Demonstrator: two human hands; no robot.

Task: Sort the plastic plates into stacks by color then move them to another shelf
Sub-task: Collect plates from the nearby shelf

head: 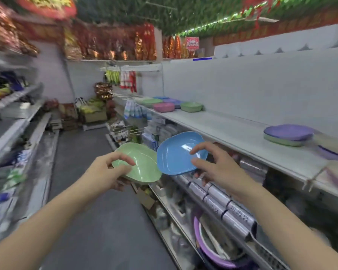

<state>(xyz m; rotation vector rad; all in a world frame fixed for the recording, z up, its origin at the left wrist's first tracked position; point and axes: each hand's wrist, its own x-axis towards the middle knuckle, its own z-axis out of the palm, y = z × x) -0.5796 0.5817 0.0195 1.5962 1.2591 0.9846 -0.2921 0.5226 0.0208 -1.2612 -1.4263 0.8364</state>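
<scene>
My left hand (107, 172) grips a light green plastic plate (142, 164) by its near rim, held out over the aisle. My right hand (211, 166) holds a blue plate (176, 154) beside it, thumb on top and fingers beneath. The two plates nearly touch at their edges. On the white shelf (232, 131) to the right, a purple plate lies upside down on a green one (288, 134). Farther along the shelf sit a pink stack (163, 107), a green stack (191, 106), and blue and purple plates (173, 101) behind them.
Shelving with packaged goods runs down the left side (18, 114). Below the white shelf are foil rolls (222, 203) and a purple basin (213, 248). The grey aisle floor (90, 172) leads to boxes and bags (90, 112) at the far end.
</scene>
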